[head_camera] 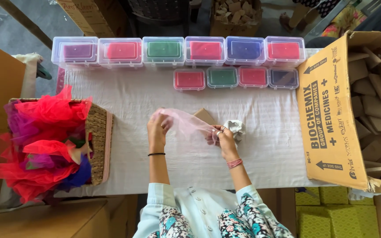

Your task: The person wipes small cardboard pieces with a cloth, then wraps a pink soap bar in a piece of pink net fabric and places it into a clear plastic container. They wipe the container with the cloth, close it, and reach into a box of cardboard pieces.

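While both hands [190, 132] stretch sheer pink netting [184, 122], it half-hides a brown block [204, 115].

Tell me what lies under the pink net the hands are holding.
Under the sheer pink net, a brown block shows on the white cloth. The right hand also grips crumpled white paper. The block's near end is veiled.

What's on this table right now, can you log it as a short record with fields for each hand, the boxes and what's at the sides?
left hand: left hand pinches one end of a sheer pink net piece
right hand: right hand pinches the other end, stretching it above the white tablecloth
near hands: brown block and crumpled white paper
far edge: six large clear lidded boxes, four small ones in front
left side: wicker basket heaped with coloured net
right side: open carton of brown blocks
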